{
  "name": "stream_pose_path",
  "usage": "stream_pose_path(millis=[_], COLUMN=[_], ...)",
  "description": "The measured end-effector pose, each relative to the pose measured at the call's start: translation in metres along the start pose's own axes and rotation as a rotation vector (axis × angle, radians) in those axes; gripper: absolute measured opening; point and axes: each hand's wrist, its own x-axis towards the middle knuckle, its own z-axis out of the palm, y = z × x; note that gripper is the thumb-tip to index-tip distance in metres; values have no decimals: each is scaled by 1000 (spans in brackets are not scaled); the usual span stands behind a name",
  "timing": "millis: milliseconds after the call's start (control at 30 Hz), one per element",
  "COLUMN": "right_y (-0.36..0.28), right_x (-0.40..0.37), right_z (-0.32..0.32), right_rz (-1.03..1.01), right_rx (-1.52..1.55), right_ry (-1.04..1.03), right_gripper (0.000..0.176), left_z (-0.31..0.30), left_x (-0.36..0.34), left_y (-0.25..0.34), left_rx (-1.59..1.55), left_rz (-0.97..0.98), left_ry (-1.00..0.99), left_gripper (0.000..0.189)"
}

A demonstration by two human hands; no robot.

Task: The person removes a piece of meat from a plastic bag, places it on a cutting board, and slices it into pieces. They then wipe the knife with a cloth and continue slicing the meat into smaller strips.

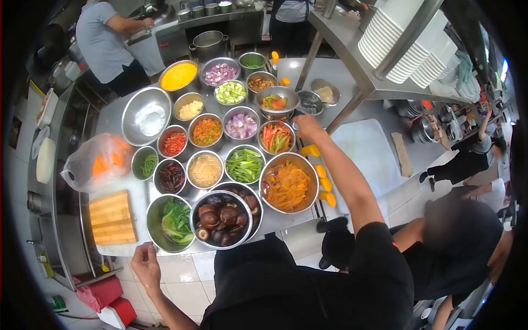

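My right hand [308, 127] reaches out over the steel counter [113, 118]. Its fingers are closed at the rim of a small steel bowl of mixed vegetables [278, 102], which sits raised above the other bowls. Just below the hand stands a bowl of carrot and pepper strips [276, 137]. My left hand [146, 267] hangs at the counter's near edge with loosely spread fingers and holds nothing. It is closest to a bowl of leafy greens [173, 223], beside a bowl of dark mushrooms [221, 217].
Several steel bowls of cut vegetables, chillies, noodles and sauces cover the counter. A wooden board [111, 217] and a plastic bag [96, 159] lie at the left, a white cutting board [368, 154] at the right. Stacked white bowls [410, 47] sit overhead. Other people work around.
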Motion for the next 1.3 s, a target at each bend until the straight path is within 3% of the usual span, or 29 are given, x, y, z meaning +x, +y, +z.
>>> stream_pose_path(millis=[67,100,333,567,800,867,933,1000,1067,1133,1167,1233,1267,1300], right_y=[19,-14,-22,-45,-72,-83,-94,-109,-126,-147,-156,-174,-183,-192], right_x=[4,1,-29,-73,-128,-149,-171,-192,-214,-236,-244,-261,-263,-266], right_z=[-5,2,-21,-73,-146,-168,-189,-206,-224,-235,-236,-237,-234,-231], right_rz=[-52,-62,-92,-117,-288,-359,-445,-582,-696,-781,-809,-837,-902,-962], right_rx=[-53,-33,72,80,84,92,71,18,-42,-78,-90,-133,-122,-143], right_ry=[45,57,210,344,523,529,575,642,675,685,693,637,643,661], right_gripper=[47,47,34,34,30,29,30,33,33,32,31,33,33,35], left_z=[10,-28,-35,-23,-1,12,29,59,101,135,140,141,136,133], left_x=[-4,3,-5,-1,7,9,9,10,11,16,14,14,16,18], left_y=[-6,-21,-50,-52,5,49,100,152,192,228,250,270,267,262], left_rx=[48,64,29,-35,-92,-410,-679,-901,-988,-1025,-990,-1107,-1131,-1280], left_rz=[-38,-25,-52,-28,29,35,-56,-129,-259,-355,-401,-495,-478,-446], left_ry=[-7,8,44,22,-62,-120,-291,-612,-824,-1098,-1152,-1241,-1176,-1237], left_gripper=[15,15,15,15,15,19,25,29,37,60,73,73,73,71])
